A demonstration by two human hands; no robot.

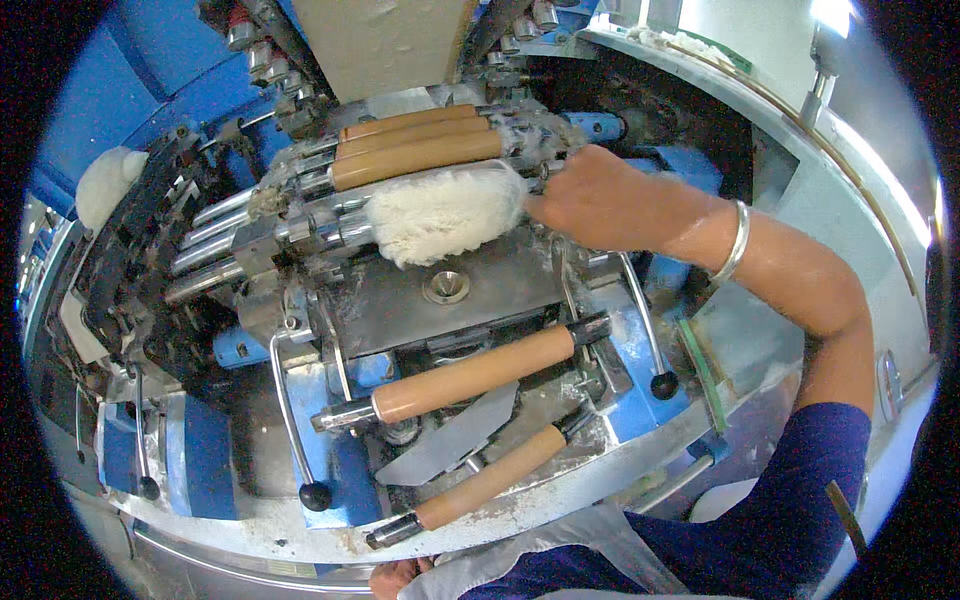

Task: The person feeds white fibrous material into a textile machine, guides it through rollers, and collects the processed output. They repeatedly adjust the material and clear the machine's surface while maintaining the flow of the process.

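Observation:
My right hand (600,205) reaches in from the right, fingers curled closed at the right end of a roller wrapped in fluffy white fibre (445,213). Whatever its fingers pinch is hidden behind the knuckles. Beyond the fibre lie tan-covered rollers (418,160) with bare metal ends, and grey lint clings around their right bearings. Only part of my left hand (396,578) shows at the bottom edge, its fingers bent in by a grey cloth; what they hold, if anything, is out of sight.
Two loose tan rollers, an upper one (475,375) and a lower one (492,478), lie across the machine's front. Levers with black knobs (315,496) (664,386) stick out on blue blocks. A metal plate with a round funnel (446,287) sits below the fibre. White fluff (110,185) hangs far left.

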